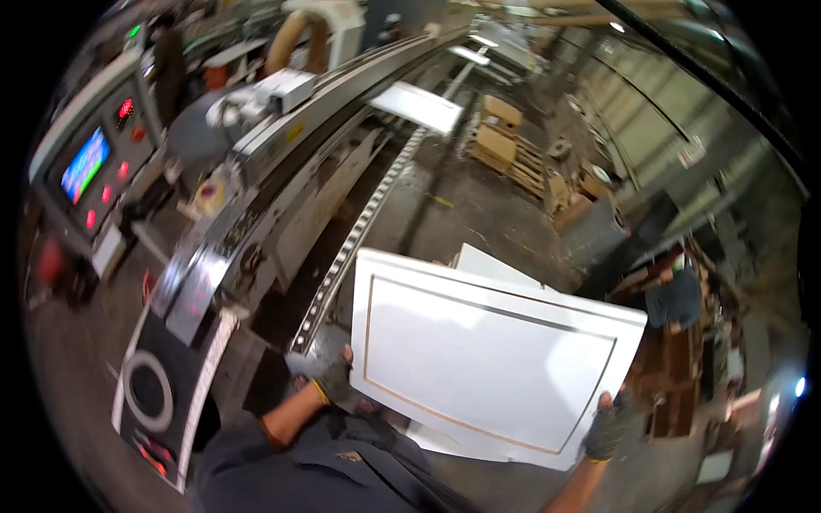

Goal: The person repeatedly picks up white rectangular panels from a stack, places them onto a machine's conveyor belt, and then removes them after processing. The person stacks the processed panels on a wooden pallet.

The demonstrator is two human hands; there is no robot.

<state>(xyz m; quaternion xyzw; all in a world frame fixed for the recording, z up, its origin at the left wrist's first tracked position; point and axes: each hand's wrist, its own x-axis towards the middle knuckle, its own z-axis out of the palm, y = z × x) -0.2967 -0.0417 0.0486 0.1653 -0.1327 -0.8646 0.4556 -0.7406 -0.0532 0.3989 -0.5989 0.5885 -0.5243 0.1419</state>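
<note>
Running from near left into the distance, we see one long grey machine (338,94), with a black-and-white track (379,195) along its right side. Item: one large white panel (479,359), held tilted before us, its face marked by a grooved rectangle. White sheets (494,267) show past its upper edge. At far left, one control console (111,150), screen lit. Beyond the panel, cardboard boxes (496,145) on a wooden pallet (528,175). Our gloved left hand (335,382) has its grip closed on the panel's left edge; our gloved right hand (606,432) grips the right edge.
</note>
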